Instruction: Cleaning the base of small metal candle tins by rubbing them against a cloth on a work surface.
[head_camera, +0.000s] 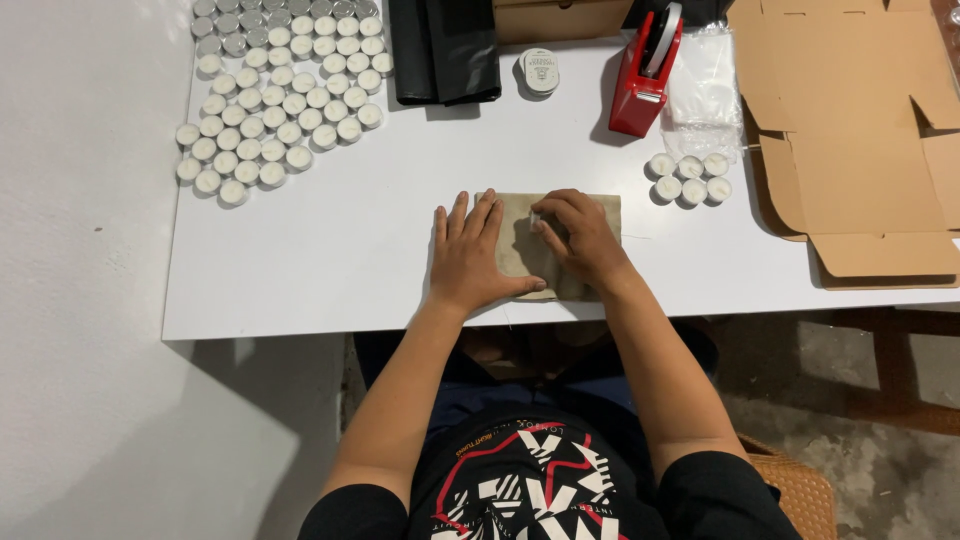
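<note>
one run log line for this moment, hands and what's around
left hand flat on pouch | right hand pinching at pouch | tealights to the right | tape dispenser behind | table

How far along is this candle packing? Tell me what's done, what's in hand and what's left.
Done: six tealights sit grouped apart by the red tape dispenser. In hand: the left hand presses flat on a beige pouch while the right hand pinches something small on it. Left: the big batch of tealights lies unpacked, and the cardboard box lies flat, unfolded.
</note>
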